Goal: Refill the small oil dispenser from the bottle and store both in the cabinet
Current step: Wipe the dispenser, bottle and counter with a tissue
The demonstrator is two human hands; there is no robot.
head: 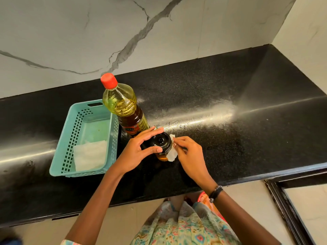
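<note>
A tall oil bottle [126, 108] with a red cap stands upright on the black counter [230, 138], partly full of yellow oil. Just in front of it is the small oil dispenser [161, 142], a glass jar with a black lid and amber oil inside. My left hand [139, 152] grips the dispenser's lid between thumb and fingers. My right hand [189, 152] pinches a white tissue [171, 154] against the dispenser's right side.
A teal plastic basket [60, 156] sits left of the bottle with a folded white tissue [90, 154] inside. A marble wall backs the counter. A dark frame [283, 206] runs below the counter's right front edge.
</note>
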